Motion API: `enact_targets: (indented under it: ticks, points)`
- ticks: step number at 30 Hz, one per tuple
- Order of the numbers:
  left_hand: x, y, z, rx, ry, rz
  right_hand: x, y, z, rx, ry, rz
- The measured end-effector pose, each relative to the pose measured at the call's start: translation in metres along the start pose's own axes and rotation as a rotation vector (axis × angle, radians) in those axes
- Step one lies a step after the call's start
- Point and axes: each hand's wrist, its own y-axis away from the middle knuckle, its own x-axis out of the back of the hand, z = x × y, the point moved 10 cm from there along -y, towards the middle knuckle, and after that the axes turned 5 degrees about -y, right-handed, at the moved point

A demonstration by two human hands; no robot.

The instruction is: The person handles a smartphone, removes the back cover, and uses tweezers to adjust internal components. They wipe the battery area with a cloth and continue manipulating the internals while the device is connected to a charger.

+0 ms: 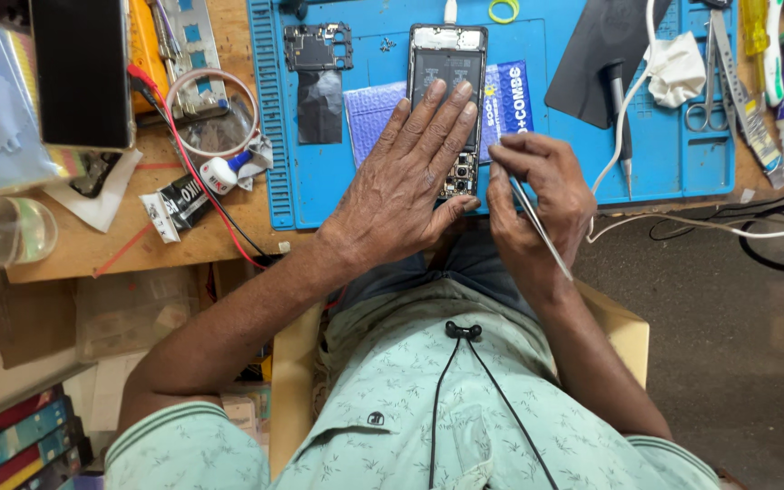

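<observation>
On the blue work mat (319,195), head view: an opened phone (447,68) lies back-up with its cover off, battery and circuit parts exposed, its top end pointing away from the person. Left hand (406,186) lies flat, fingers spread, palm down over the lower half of the phone, pressing on it; not gripping anything. Right hand (537,195) sits just beside the phone's right edge, fingers pinched around thin metal tweezers (537,227), the tip aimed at the phone's lower right side near the camera parts. Under the phone, a blue-purple padded pouch (369,113) rests on the mat. Left of the phone: a separate circuit frame (318,47) and a dark rectangular sheet (319,107). Right of it: a dark pad (605,50), a white crumpled cloth (678,68), scissors (710,104) and a white cable (623,118). A small green ring (504,10) lies near the mat's far edge. Wooden bench (93,240) to the left carries a small white glue bottle (220,172) and red wire (183,154).
</observation>
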Motion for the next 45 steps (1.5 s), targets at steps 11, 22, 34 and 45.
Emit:
enact_targets:
  ticks: [11,22,34,45]
  points:
    - [0.006,0.002,-0.002,0.008,0.032,0.008,-0.001,-0.016,-0.009,0.005,-0.012,0.025]
    - [0.014,0.003,0.001,-0.02,0.061,0.049,-0.003,-0.033,-0.002,-0.069,-0.081,0.034]
    - [0.021,0.003,-0.001,-0.023,0.054,0.095,-0.004,-0.042,-0.012,-0.008,-0.007,0.041]
    - [0.028,0.006,-0.002,-0.022,0.054,0.102,-0.01,-0.051,-0.011,0.042,-0.034,0.034]
